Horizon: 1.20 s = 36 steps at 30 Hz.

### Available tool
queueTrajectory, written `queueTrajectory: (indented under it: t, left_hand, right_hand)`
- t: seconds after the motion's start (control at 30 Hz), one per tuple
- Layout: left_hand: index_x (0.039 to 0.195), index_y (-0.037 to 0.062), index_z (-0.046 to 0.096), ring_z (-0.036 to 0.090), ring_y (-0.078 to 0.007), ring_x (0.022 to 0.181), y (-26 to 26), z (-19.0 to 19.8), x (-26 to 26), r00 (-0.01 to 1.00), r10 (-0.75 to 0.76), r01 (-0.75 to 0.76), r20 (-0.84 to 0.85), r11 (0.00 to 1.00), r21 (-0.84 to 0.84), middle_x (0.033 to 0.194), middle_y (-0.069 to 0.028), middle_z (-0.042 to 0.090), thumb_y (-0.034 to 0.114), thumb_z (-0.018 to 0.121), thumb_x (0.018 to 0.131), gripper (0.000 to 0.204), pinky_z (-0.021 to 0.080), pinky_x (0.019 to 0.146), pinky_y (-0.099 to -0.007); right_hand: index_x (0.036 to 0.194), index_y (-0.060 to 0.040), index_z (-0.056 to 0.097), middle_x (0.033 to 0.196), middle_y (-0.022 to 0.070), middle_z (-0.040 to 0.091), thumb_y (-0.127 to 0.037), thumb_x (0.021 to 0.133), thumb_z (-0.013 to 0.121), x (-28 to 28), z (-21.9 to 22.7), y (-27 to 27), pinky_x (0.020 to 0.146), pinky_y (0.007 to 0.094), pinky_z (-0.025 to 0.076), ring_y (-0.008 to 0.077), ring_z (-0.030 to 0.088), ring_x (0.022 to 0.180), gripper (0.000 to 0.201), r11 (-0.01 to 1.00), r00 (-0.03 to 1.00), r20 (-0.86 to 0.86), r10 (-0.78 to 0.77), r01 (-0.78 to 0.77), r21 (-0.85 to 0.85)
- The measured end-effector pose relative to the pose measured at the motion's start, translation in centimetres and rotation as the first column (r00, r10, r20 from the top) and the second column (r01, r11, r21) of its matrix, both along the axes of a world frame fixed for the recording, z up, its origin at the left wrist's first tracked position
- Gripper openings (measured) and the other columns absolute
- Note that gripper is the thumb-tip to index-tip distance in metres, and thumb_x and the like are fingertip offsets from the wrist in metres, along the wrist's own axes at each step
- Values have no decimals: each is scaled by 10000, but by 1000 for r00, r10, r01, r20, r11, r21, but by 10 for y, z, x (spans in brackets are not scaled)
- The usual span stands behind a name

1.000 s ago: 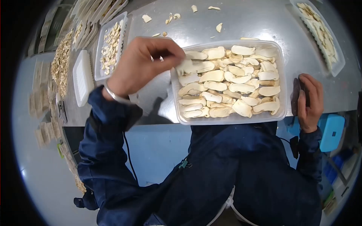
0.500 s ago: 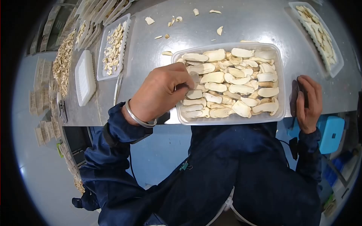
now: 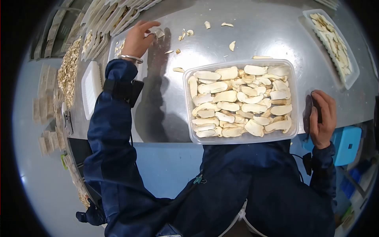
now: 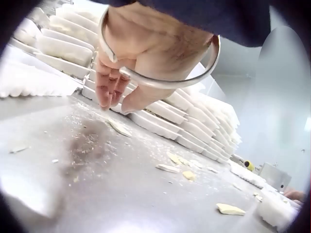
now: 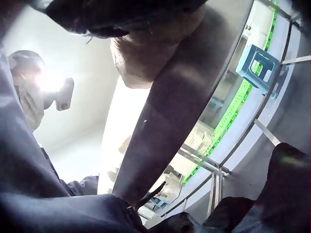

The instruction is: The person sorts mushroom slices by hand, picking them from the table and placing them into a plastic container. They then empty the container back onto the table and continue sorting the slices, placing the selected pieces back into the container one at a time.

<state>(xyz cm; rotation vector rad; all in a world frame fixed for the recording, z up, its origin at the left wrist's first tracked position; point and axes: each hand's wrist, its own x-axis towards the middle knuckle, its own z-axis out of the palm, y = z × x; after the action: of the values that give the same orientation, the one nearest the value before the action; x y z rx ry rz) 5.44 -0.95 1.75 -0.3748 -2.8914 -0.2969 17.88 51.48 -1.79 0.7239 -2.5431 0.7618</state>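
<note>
My left hand [image 3: 139, 38] is over the back left of the steel table, fingers spread and bent a little. Right by its fingertips lies a pale mushroom slice [image 3: 159, 33]; in the left wrist view the fingers hang just above a slice [image 4: 119, 127], with nothing pinched between them. Rows of sliced mushrooms fill a clear plastic tub [image 3: 241, 141] at the table's front edge. To the right of the tub, my right hand [image 3: 324, 118] rests at the table edge, fingers loosely bent and holding nothing. Its fingers are out of sight in the right wrist view.
Loose slices and bits [image 3: 231, 46] are scattered behind the tub. A tray of slices [image 3: 342, 75] stands at the far right. On the left are a white ribbed tray [image 3: 91, 91], stacked filled trays [image 3: 114, 17] and a heap of slices [image 3: 69, 73]. A blue stool [image 3: 347, 146] stands below the table.
My left hand has left the tub's left side and moved to the back left of the table. A slice now shows upright along the tub's left wall. The right hand has stayed put.
</note>
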Motion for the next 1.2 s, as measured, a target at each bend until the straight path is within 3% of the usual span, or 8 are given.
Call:
queueTrajectory:
  t: [0.13, 0.27, 0.63, 0.73, 0.93, 1.03, 1.13, 1.2]
  left_hand:
    - [1125, 110, 661, 608, -267, 948, -3, -3, -20, 990, -114, 125, 86, 982, -138, 1043, -79, 623, 18, 587, 749, 394, 516, 734, -334]
    - [956, 48, 623, 593, -282, 904, -11, 1, -23, 971, -215, 233, 106, 951, -205, 949, -91, 598, 50, 608, 730, 226, 481, 754, -364]
    - [904, 8, 575, 525, -178, 634, -1, 13, -11, 956, 50, -18, 289, 994, -112, 688, -64, 552, 97, 649, 722, 215, 441, 625, -325]
    - [919, -3, 587, 530, -183, 636, -8, 9, -14, 968, 9, 21, 249, 993, -120, 697, -72, 568, 93, 649, 721, 228, 448, 630, -315]
    - [989, -4, 632, 614, -189, 710, -7, 0, -12, 980, 127, -94, 154, 974, -206, 791, -108, 653, 101, 638, 750, 261, 484, 683, -323]
    - [1072, -14, 643, 637, -164, 758, -12, -1, -10, 972, 173, -158, 159, 982, -105, 853, -103, 685, 105, 624, 792, 305, 497, 725, -310]
    - [1064, 3, 660, 636, -154, 739, -5, 5, 2, 981, 142, -166, 132, 968, 190, 780, -61, 668, 121, 654, 800, 289, 502, 701, -291]
    - [1098, 18, 658, 611, -97, 764, 24, 18, 21, 977, -1, -86, 215, 914, 397, 813, -14, 661, 73, 641, 826, 278, 495, 712, -249]
  right_hand:
    - [1079, 39, 623, 1110, 183, 610, 45, 754, 558, 0, 0, -1, 872, 379, 478, 329, 595, 988, 332, 1000, 1000, -6, -12, 12, 5]
    - [1064, 36, 625, 1096, 179, 616, 44, 750, 561, 0, -2, 1, 866, 382, 478, 331, 595, 977, 321, 1000, 1000, -15, -9, 9, -7]
    - [1061, 32, 632, 1081, 167, 628, 32, 755, 568, -1, -7, 3, 843, 374, 480, 312, 598, 955, 312, 999, 999, -46, 9, -11, -51]
    - [1059, 31, 632, 1079, 166, 628, 30, 758, 568, -1, -4, 4, 836, 372, 482, 310, 599, 947, 308, 999, 999, -44, 15, -17, -33]
    - [1056, 31, 631, 1076, 164, 628, 25, 761, 569, -1, -5, 4, 831, 372, 483, 309, 600, 946, 301, 999, 999, -34, 6, -7, -44]
    - [1057, 30, 631, 1074, 165, 628, 24, 761, 570, -1, -6, 4, 831, 374, 484, 309, 599, 951, 303, 999, 999, -39, 6, -7, -33]
    - [1058, 29, 632, 1076, 167, 627, 24, 761, 571, -1, -6, 5, 834, 376, 484, 310, 600, 956, 304, 1000, 999, -41, 15, -16, -25]
    - [1060, 28, 633, 1079, 167, 626, 27, 760, 571, -1, -5, 5, 835, 377, 484, 308, 600, 959, 306, 1000, 999, -36, 8, -9, -26]
